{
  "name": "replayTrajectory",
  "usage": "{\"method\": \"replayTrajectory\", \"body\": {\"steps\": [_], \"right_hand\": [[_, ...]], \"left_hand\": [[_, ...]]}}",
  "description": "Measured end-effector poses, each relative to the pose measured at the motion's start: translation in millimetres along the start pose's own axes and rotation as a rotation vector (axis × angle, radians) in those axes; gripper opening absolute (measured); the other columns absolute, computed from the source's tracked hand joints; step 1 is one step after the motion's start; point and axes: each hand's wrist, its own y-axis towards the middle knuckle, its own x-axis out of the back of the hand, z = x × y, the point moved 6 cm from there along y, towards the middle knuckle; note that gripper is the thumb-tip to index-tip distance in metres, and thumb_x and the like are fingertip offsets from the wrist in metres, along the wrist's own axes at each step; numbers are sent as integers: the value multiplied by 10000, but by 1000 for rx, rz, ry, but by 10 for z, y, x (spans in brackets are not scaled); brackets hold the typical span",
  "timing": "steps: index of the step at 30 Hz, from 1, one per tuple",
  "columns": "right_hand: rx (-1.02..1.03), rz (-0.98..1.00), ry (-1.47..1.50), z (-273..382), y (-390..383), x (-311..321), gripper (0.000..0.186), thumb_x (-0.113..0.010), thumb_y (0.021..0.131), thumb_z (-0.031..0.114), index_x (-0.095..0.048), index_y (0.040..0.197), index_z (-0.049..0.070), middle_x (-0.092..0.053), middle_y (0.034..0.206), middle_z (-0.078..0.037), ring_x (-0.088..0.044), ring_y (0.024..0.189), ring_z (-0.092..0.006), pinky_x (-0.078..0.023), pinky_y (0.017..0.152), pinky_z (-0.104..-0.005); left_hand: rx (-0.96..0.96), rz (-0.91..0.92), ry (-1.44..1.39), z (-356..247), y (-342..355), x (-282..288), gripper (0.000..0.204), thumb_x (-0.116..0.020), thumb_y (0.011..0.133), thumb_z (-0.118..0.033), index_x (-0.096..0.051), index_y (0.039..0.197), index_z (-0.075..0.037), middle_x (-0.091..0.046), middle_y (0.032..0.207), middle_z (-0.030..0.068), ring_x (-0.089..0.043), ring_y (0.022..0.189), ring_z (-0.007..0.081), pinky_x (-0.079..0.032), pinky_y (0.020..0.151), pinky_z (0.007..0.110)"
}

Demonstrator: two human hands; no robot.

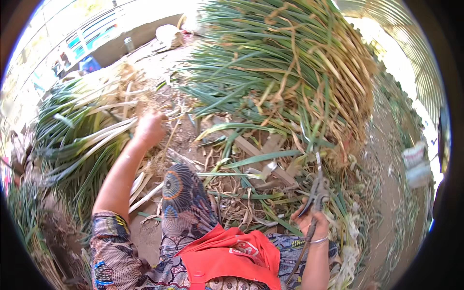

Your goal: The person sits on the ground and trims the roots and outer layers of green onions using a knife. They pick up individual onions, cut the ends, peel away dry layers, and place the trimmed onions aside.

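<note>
My left hand (152,128) is closed in a fist at the root ends of some green onions (108,134), whose white stalks lie toward the left; its fingertips are hidden. At the lower right, my right hand (311,226) grips a sickle-like metal tool (317,191). Its thin blade end points away from me, and a dark rod-like part runs back along my forearm. Just beyond the tool rises a large heap of green onions (270,63), with green tops to the left and dry, tan root ends to the right.
Wooden slats (251,152) and cut leaves litter the ground ahead of my knee. A red cloth (229,256) covers my lap. More leaf scraps (406,106) and a pale sack (416,164) lie at the right. A blue container (89,64) stands at the far left.
</note>
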Motion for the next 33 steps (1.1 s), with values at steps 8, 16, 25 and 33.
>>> {"method": "replayTrajectory", "body": {"steps": [8, 16, 25, 33], "right_hand": [[210, -15, 329, 307, 61, 219, 524, -655, 831, 306, -547, 1218, -31, -618, 945, -115, -607, 844, -264, -498, 853, -454], [116, -100, 87, 79, 303, 157, 514, -627, 799, 182, -484, 1211, -89, -625, 913, -156, -634, 807, -271, -527, 784, -448], [121, -292, -68, 157, 229, 237, 485, -623, 784, 123, -498, 1195, -101, -626, 870, -137, -651, 753, -241, -546, 683, -350], [235, -301, -174, 209, 275, 381, 373, -561, 893, 204, -553, 1152, -64, -611, 822, -115, -630, 690, -231, -548, 632, -390]], "left_hand": [[-331, 194, -264, -2141, 418, -1065, 220, -670, 794, -247, -680, 969, -114, -617, 986, 143, -598, 974, 344, -489, 852, 430], [-477, -9, -186, -3342, 1410, -1772, 339, -621, 841, -266, -607, 1115, -66, -628, 1091, 137, -576, 1075, 329, -451, 930, 426], [-341, 235, 42, -3782, 1456, -1959, 362, -609, 862, -195, -487, 1193, -111, -621, 1168, 132, -557, 1158, 291, -397, 952, 449], [-534, 322, 155, -3474, 770, -1538, 413, -693, 782, -333, -590, 1120, -118, -667, 1060, 114, -623, 1047, 289, -409, 912, 456]]}}
